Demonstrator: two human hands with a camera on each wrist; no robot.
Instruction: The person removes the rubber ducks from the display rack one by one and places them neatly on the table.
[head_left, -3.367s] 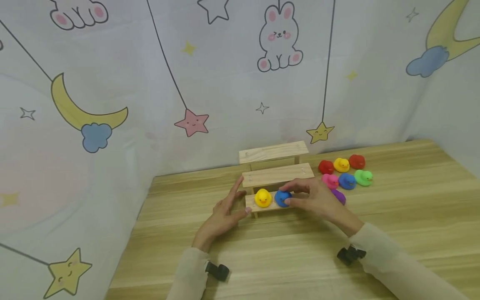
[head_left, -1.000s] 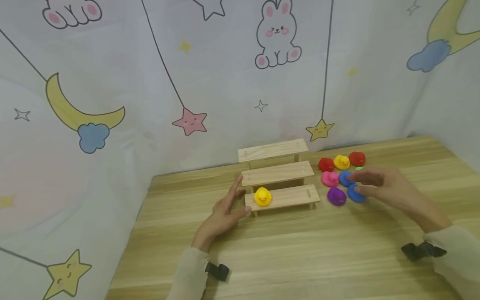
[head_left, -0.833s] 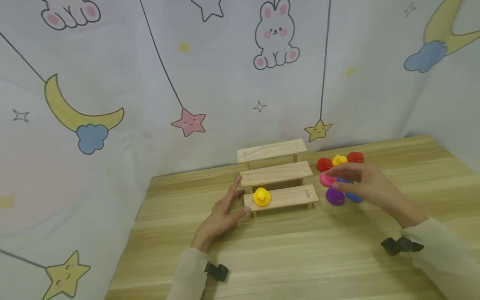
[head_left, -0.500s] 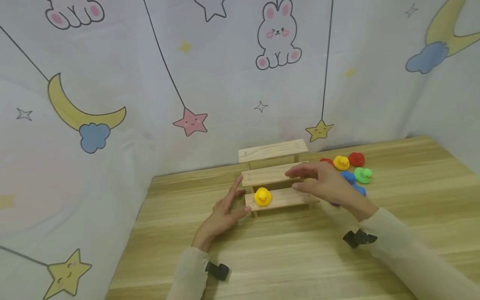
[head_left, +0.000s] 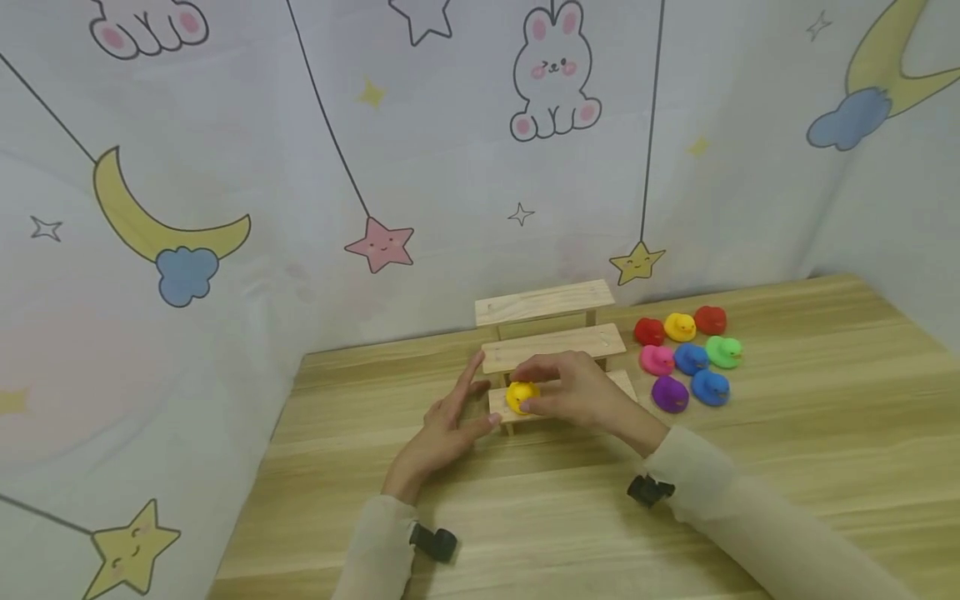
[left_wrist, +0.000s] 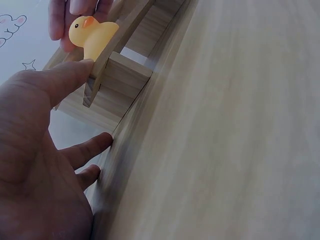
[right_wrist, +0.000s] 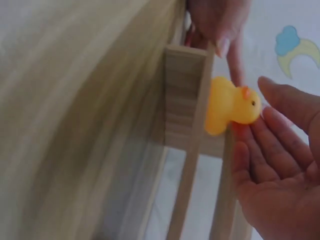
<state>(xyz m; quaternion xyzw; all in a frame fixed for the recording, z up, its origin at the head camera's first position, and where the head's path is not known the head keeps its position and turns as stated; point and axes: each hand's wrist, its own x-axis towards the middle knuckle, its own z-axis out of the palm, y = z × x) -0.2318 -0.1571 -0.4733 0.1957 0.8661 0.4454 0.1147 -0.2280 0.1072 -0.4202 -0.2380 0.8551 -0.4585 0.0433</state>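
A small yellow rubber duck (head_left: 517, 400) sits at the left end of the lowest step of a three-step wooden stand (head_left: 547, 347). My right hand (head_left: 588, 398) reaches over that step, its thumb and fingers spread around the duck. In the right wrist view, the thumb (right_wrist: 285, 100) stands a little apart from the duck (right_wrist: 231, 106), with the other fingers on its far side. My left hand (head_left: 442, 429) is at the stand's left end; its thumb (left_wrist: 72, 80) touches the lowest board's end, and other fingertips reach down to the table.
Right of the stand, several rubber ducks are grouped on the wooden table (head_left: 465, 525): red, yellow, pink, green, a purple duck (head_left: 670, 394) and two blue, the nearer blue duck (head_left: 710, 388) beside the purple. A patterned cloth (head_left: 450, 150) hangs behind the table.
The blue duck has gone from the lowest step to the group on the right, released there by the right hand. That hand then moved left to the yellow duck. The left hand stayed put.
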